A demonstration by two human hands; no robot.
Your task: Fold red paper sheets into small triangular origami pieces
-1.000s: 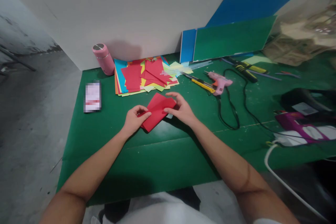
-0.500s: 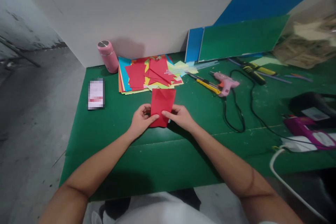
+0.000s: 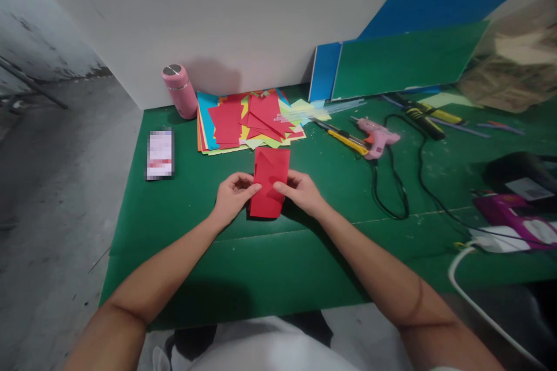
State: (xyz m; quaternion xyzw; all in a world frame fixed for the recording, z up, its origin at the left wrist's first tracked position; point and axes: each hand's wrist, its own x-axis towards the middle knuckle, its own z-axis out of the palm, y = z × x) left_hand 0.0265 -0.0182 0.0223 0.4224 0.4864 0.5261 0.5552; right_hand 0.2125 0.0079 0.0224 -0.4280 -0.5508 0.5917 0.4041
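A folded piece of red paper [image 3: 270, 185] is held just above the green table, its layers slightly offset at the left edge. My left hand [image 3: 234, 194] pinches its left side, thumb on the front and fingers curled behind. On the right side my right hand [image 3: 302, 191] grips it the same way, thumb flat on the face. Both sets of fingertips are partly hidden behind the paper. Just beyond lies a pile of coloured paper [image 3: 213, 142] topped with cut red pieces [image 3: 228, 123].
A pink flask [image 3: 181, 93] and a phone [image 3: 160, 155] stand and lie at left. To the right are a utility knife [image 3: 348, 142], a pink glue gun [image 3: 378, 136] with its black cord, and a white power strip [image 3: 500, 239]. Blue and green boards [image 3: 409, 64] lean against the wall.
The red paper now reaches lower towards me and shows a different face, with a diagonal edge near its top. Both hands still hold its sides, their thumbs slightly higher.
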